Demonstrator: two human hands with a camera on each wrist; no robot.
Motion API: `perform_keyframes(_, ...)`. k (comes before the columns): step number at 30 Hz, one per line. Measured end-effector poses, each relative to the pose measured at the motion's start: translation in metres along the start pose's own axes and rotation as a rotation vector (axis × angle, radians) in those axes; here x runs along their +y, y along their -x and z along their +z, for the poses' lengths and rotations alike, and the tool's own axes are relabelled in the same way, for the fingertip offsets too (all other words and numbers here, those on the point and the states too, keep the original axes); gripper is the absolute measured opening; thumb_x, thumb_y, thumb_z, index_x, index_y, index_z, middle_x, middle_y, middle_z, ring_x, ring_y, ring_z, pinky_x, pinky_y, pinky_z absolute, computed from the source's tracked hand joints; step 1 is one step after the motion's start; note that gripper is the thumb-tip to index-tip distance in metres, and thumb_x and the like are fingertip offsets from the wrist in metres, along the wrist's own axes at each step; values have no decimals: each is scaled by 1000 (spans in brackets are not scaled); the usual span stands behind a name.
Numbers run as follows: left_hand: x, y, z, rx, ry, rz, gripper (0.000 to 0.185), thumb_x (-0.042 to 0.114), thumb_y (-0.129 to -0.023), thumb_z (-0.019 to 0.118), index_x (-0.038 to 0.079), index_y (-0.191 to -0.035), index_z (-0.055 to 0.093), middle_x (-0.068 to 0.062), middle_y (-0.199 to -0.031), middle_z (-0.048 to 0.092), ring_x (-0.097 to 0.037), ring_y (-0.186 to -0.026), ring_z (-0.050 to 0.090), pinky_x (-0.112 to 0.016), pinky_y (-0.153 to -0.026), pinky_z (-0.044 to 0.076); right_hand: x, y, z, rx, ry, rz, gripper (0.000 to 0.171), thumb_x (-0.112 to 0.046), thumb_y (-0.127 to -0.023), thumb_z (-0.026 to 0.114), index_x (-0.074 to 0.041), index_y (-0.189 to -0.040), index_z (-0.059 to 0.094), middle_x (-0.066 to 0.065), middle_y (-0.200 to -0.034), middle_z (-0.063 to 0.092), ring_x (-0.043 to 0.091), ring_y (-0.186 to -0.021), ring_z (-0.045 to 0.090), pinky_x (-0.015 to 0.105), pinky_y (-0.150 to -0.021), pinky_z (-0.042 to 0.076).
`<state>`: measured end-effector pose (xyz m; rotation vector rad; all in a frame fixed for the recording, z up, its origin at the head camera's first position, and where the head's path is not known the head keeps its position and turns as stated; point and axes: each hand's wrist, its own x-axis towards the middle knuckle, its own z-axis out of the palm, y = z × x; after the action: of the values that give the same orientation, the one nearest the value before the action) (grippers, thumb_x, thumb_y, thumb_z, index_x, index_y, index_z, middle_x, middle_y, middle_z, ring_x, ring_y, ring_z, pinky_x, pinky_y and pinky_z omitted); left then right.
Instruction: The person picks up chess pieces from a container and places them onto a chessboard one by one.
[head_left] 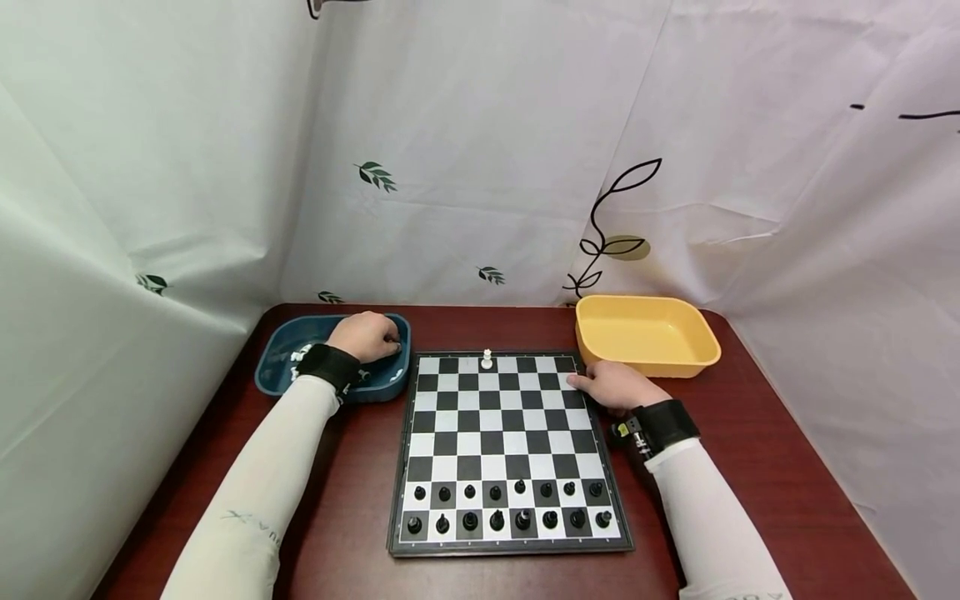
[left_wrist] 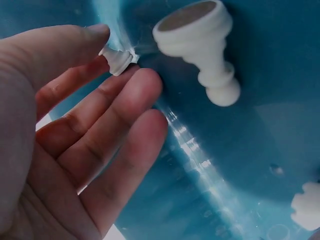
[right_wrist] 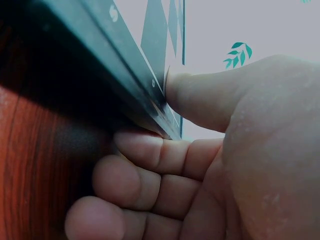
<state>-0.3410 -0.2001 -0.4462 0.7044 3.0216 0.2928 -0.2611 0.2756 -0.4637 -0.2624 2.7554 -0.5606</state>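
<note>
Inside the blue tub (head_left: 386, 392), my left hand (head_left: 364, 336) pinches a small white chess piece (left_wrist: 118, 61) between thumb and index finger. A larger white chess piece (left_wrist: 202, 47) lies close to these fingertips. My right hand (head_left: 621, 386) grips the far right edge of the chessboard (head_left: 480, 421), its thumb on top and its other fingers curled at the side. One white piece (head_left: 487, 360) stands on the board's far row. Black chess pieces (head_left: 497, 521) fill the two nearest rows.
A yellow tub (head_left: 648, 365) stands at the back right, just beyond my right hand. More white pieces (head_left: 300, 353) lie in the left part of the blue tub. White patterned cloth (head_left: 465, 167) hangs behind the dark red table (head_left: 757, 467).
</note>
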Motion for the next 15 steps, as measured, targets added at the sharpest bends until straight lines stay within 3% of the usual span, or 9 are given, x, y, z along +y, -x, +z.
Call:
perform_keyframes(4,0,1,0,34,-21,31,23,18,-102,76,19,-78,76,3,-66,57,-18,-64,54,-36,-62,43,1,-1,0,2,-4,-4,50,-55,-113,58,-9,-93,64,6,-72,62,22,-54,60,39,-58,51)
perform_keyframes(7,-1,0,0,68,-28,36,26,18,-100,72,20,-74,71,4,-65,54,-18,-62,52,-35,-59,39,0,-1,0,-1,-5,2,50,-55,-113,58,-9,-93,65,6,-72,62,22,-54,60,39,-57,51)
perform_keyframes(10,-1,0,-2,91,-14,19,19,18,-98,71,18,-79,75,3,-69,60,-18,-64,54,-35,-60,41,-1,0,1,-3,-3,1,50,-55,-113,58,-9,-94,65,6,-72,61,22,-55,60,39,-58,51)
perform_keyframes(15,-2,2,-5,125,27,-26,14,19,-98,72,11,-102,83,-2,-87,74,-21,-72,61,-40,-67,52,-1,2,0,6,-2,-9,49,-53,-114,58,-8,-94,64,6,-73,61,22,-57,60,39,-60,51)
